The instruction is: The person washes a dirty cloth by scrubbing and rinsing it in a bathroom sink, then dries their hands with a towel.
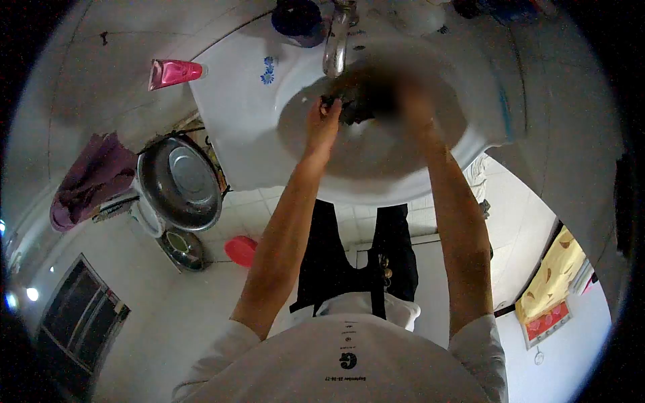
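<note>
A white washbasin lies in front of me, its bowl under both hands. My left hand is over the left part of the bowl, fingers closed on the edge of a dark, wet-looking cloth. The cloth stretches to the right, where it blurs. On that side my right hand is smeared by motion close to the cloth's blurred end, and its fingers cannot be made out. A metal tap reaches over the bowl from the back, just above my left hand.
A pink tube lies left of the basin, and a dark blue cup stands behind it. Metal bowls, a purple cloth and a red plastic basin are at the left. Yellow patterned fabric hangs at the right.
</note>
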Action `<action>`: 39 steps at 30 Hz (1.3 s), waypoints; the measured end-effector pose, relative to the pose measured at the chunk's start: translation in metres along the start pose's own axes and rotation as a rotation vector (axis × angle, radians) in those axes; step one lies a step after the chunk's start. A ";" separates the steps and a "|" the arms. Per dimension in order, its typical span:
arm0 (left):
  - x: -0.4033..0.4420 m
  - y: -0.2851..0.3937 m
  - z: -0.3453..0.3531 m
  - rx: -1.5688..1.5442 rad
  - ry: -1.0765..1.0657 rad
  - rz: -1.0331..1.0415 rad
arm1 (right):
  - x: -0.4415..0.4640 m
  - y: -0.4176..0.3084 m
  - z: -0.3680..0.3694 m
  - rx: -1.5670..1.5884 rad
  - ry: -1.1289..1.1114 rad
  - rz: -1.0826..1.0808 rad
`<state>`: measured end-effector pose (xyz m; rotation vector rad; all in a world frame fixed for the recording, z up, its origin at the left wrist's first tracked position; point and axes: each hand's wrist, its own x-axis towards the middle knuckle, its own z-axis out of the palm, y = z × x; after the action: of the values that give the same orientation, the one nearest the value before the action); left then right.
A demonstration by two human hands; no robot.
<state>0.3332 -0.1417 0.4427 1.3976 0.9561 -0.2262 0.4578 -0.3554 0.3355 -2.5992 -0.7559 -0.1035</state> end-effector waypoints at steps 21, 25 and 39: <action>-0.024 0.020 0.020 -0.990 -0.048 -0.117 | 0.023 -0.187 -0.092 0.561 -0.173 -0.035; -0.035 0.041 0.041 -1.003 0.004 -0.127 | 0.031 -0.171 -0.077 0.292 -0.081 -0.022; 0.002 -0.030 0.009 -0.673 0.041 -0.356 | 0.031 -0.051 -0.031 -0.238 -0.422 0.383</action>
<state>0.3193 -0.1556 0.4188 0.6156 1.1743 -0.1201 0.4587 -0.3144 0.3893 -2.9842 -0.3770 0.5123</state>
